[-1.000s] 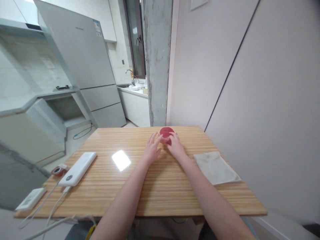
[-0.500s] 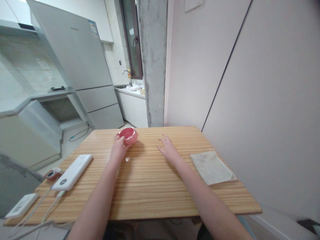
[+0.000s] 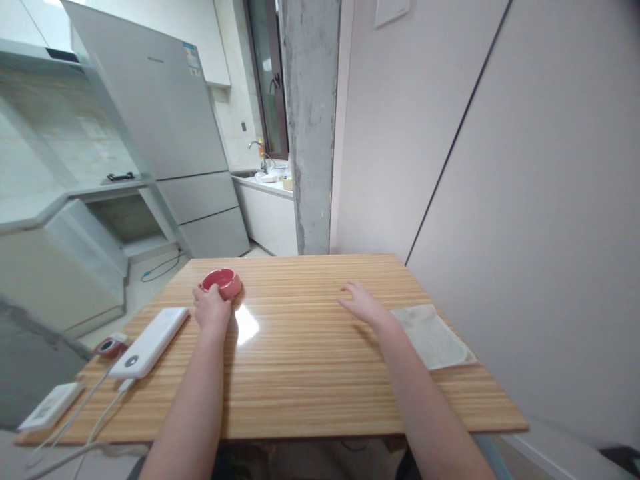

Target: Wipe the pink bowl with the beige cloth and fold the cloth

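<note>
At the far left of the wooden table (image 3: 295, 373), my left hand (image 3: 211, 308) grips the near side of a pink-red ashtray (image 3: 230, 285), a shallow round dish with a notched rim. The ashtray sits low at the tabletop; whether its base touches the wood I cannot tell. My right hand (image 3: 363, 303) hovers over the right part of the table with its fingers apart and holds nothing. Just beside the right forearm lies a folded light-grey cloth (image 3: 437, 339), partly covered by the arm.
On the left of the table are a white power bank (image 3: 150, 343) with cables, a small red device (image 3: 110, 347) and a flat white box (image 3: 51, 407). A pale wall (image 3: 525, 220) borders the right side. Beyond the table stand a fridge (image 3: 150, 113) and a concrete pillar (image 3: 313, 133).
My left hand has carried the ashtray leftward and lower toward the table. My right hand has drawn off to the right, closer to the cloth.
</note>
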The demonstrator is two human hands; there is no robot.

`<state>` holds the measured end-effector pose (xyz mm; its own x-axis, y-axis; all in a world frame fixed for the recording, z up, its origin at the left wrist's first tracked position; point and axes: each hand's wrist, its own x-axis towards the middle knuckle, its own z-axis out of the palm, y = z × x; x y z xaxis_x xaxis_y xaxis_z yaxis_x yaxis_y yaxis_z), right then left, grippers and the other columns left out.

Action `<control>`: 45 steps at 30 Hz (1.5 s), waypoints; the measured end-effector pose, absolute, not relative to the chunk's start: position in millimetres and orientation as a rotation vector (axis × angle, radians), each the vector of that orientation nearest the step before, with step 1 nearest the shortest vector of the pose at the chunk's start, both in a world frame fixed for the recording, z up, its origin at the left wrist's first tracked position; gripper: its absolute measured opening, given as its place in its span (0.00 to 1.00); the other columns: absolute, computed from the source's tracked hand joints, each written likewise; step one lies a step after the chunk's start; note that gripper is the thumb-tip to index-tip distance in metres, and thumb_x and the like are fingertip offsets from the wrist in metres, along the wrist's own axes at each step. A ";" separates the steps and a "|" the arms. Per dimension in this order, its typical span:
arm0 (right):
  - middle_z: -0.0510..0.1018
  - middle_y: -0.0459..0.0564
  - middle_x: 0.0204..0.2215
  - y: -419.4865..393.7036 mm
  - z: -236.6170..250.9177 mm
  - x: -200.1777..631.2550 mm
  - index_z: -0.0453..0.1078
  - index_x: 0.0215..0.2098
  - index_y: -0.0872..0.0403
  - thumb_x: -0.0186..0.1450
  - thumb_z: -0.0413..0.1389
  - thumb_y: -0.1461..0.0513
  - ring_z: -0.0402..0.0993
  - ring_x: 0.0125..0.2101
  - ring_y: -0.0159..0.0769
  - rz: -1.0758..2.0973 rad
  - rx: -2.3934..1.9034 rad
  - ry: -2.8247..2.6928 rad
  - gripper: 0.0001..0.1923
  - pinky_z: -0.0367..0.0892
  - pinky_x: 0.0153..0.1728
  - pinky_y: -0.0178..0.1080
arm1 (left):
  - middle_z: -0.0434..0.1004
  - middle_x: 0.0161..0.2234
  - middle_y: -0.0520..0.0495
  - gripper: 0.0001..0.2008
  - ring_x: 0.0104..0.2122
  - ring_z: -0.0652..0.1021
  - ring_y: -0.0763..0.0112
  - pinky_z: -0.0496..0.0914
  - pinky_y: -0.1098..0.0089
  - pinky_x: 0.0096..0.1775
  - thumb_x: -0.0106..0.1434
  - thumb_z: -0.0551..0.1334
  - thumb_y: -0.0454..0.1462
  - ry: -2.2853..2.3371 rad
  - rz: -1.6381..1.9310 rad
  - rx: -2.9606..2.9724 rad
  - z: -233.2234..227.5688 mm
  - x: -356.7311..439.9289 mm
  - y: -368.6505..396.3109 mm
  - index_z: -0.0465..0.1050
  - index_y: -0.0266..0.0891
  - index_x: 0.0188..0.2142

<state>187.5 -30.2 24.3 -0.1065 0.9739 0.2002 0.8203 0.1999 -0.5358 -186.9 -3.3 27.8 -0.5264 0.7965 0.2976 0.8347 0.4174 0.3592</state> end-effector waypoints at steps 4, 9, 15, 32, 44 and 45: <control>0.73 0.63 0.49 -84.2 14.4 250.0 0.69 0.50 0.56 0.61 0.54 0.57 0.69 0.52 0.49 0.210 -2.189 -1.688 0.20 0.62 0.52 0.47 | 0.46 0.63 0.29 0.27 0.57 0.63 0.39 0.63 0.47 0.52 0.53 0.64 0.41 -2.548 -0.739 -1.509 29.5 -183.7 -5.0 0.64 0.36 0.52; 0.70 0.64 0.52 -135.3 9.9 253.8 0.68 0.52 0.58 0.64 0.51 0.54 0.68 0.51 0.54 0.146 -2.536 -1.649 0.22 0.64 0.46 0.50 | 0.52 0.63 0.32 0.29 0.62 0.57 0.48 0.57 0.50 0.59 0.61 0.58 0.40 -2.184 -0.994 -1.872 33.9 -142.0 -6.5 0.57 0.35 0.60; 0.72 0.66 0.47 -140.2 35.9 145.9 0.72 0.45 0.58 0.68 0.44 0.57 0.69 0.48 0.52 0.301 -2.211 -1.891 0.19 0.64 0.46 0.49 | 0.73 0.51 0.41 0.19 0.48 0.75 0.64 0.68 0.60 0.52 0.64 0.53 0.42 -1.840 -1.092 -2.909 36.8 -43.9 -52.7 0.66 0.39 0.53; 0.78 0.57 0.42 -112.7 64.4 130.7 0.73 0.43 0.57 0.66 0.48 0.59 0.73 0.44 0.42 0.658 -1.440 -2.223 0.15 0.64 0.44 0.40 | 0.48 0.66 0.37 0.31 0.65 0.51 0.54 0.50 0.46 0.60 0.58 0.51 0.32 -2.404 0.123 -2.184 25.3 -213.6 -91.6 0.54 0.33 0.62; 0.72 0.56 0.46 4.0 -15.9 121.8 0.60 0.58 0.53 0.64 0.47 0.58 0.72 0.36 0.36 0.709 -1.159 -1.601 0.24 0.69 0.41 0.43 | 0.79 0.41 0.43 0.18 0.40 0.78 0.65 0.69 0.65 0.45 0.63 0.50 0.37 -1.852 -0.631 -2.802 63.9 -62.0 -41.7 0.70 0.39 0.49; 0.73 0.56 0.44 6.5 -22.9 121.3 0.60 0.58 0.53 0.65 0.46 0.55 0.73 0.36 0.37 0.800 -1.131 -1.543 0.24 0.70 0.40 0.43 | 0.79 0.38 0.44 0.17 0.38 0.78 0.65 0.70 0.66 0.42 0.63 0.50 0.37 -1.856 -0.617 -2.840 62.6 -49.6 -33.3 0.71 0.39 0.47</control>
<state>121.3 6.5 -22.9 -0.0408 0.9397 0.3397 0.2632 0.3380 -0.9036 -49.6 -33.3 62.6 0.3717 0.9199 0.1251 0.8117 -0.3874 0.4372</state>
